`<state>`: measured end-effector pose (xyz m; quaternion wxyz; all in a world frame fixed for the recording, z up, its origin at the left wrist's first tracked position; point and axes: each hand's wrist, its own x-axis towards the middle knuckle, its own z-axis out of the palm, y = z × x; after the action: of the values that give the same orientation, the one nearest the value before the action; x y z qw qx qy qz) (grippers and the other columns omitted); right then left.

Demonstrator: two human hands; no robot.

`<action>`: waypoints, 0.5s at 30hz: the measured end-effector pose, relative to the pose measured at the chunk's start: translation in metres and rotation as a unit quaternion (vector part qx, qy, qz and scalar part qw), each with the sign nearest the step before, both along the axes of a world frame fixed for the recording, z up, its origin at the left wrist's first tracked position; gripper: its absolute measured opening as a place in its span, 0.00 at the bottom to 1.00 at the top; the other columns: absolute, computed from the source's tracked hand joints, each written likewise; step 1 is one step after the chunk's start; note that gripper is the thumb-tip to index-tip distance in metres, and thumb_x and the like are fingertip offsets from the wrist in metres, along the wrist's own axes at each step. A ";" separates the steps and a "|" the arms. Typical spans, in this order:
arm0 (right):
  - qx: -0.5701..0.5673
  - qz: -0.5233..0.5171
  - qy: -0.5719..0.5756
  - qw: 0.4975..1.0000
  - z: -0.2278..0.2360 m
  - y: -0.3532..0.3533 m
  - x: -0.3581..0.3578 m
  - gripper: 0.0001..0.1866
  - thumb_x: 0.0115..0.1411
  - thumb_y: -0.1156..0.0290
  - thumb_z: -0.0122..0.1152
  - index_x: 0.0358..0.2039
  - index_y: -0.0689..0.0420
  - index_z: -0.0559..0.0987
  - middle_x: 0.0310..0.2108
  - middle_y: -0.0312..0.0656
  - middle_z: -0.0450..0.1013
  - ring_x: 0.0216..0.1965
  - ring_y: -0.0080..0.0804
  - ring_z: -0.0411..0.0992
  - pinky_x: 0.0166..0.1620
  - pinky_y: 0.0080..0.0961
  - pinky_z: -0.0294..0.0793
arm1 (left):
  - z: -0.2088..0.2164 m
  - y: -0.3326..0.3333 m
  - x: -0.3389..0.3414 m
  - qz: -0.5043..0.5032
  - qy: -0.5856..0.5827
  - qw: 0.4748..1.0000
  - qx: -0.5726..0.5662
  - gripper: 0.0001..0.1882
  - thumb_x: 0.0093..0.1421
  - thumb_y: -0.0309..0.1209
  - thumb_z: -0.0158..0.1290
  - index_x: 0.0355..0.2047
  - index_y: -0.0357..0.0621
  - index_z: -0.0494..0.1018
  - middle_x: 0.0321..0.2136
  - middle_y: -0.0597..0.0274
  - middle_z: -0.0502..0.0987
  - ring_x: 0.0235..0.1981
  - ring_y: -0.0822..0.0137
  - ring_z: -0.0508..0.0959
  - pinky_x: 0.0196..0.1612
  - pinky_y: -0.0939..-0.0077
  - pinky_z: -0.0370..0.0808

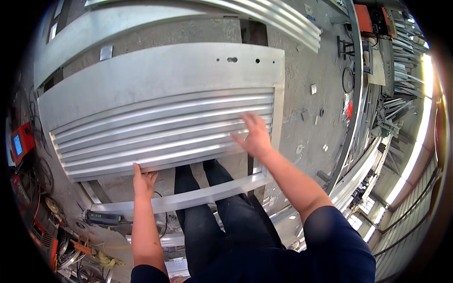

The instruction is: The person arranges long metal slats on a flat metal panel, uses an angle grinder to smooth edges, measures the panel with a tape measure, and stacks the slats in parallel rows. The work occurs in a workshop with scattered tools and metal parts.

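Note:
A silver metal panel frame [165, 66] lies in front of me, its broad far rail pierced by several holes at the right. Long shiny louver slats [165, 123] run side by side across it. At the near edge of the slats is my left hand [144, 183]; its thumb rests over the lowest slat [113, 169] and its bent fingers are just below. My right hand [256, 136], slightly blurred, is over the right end of the slats with fingers apart and nothing in them. Whether it touches them I cannot tell. The frame's near rail [188, 198] passes across my legs.
Another metal panel [94, 35] and a bundle of long profiles [278, 21] lie beyond. A dark power tool [104, 218] sits at the near left corner. Farther left is a red machine with a screen [21, 143]. Small offcuts [313, 88] dot the floor at right.

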<state>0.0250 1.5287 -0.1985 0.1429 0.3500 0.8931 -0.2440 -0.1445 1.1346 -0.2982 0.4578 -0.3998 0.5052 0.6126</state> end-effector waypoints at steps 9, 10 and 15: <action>0.296 0.029 0.096 0.950 -0.034 0.244 -0.160 0.44 0.51 0.63 0.67 0.66 0.59 0.58 0.64 0.53 0.57 0.63 0.53 0.58 0.65 0.43 0.59 | 0.033 -0.035 0.056 -0.152 0.087 0.976 -0.128 0.24 0.63 0.48 0.56 0.48 0.42 0.69 0.32 0.58 0.78 0.32 0.67 0.78 0.38 0.73 0.75; 0.332 0.059 0.071 0.939 -0.044 0.264 -0.171 0.40 0.52 0.69 0.61 0.65 0.59 0.58 0.64 0.52 0.58 0.65 0.53 0.57 0.65 0.42 0.59 | 0.035 -0.033 0.057 -0.163 0.101 0.973 -0.129 0.23 0.63 0.47 0.56 0.47 0.41 0.69 0.32 0.58 0.78 0.31 0.67 0.78 0.37 0.74 0.75; 0.350 0.094 -0.067 0.929 -0.031 0.271 -0.218 0.25 0.50 0.69 0.63 0.49 0.60 0.70 0.49 0.51 0.69 0.53 0.50 0.69 0.57 0.43 0.68 | 0.057 -0.009 0.061 -0.196 0.161 0.958 -0.134 0.20 0.64 0.42 0.57 0.44 0.36 0.72 0.32 0.59 0.78 0.32 0.69 0.78 0.39 0.73 0.76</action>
<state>-0.1929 1.7999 -0.2292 0.0934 0.3076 0.9389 0.1230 -0.0834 1.1251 -0.2416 0.4237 -0.2469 0.7184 0.4935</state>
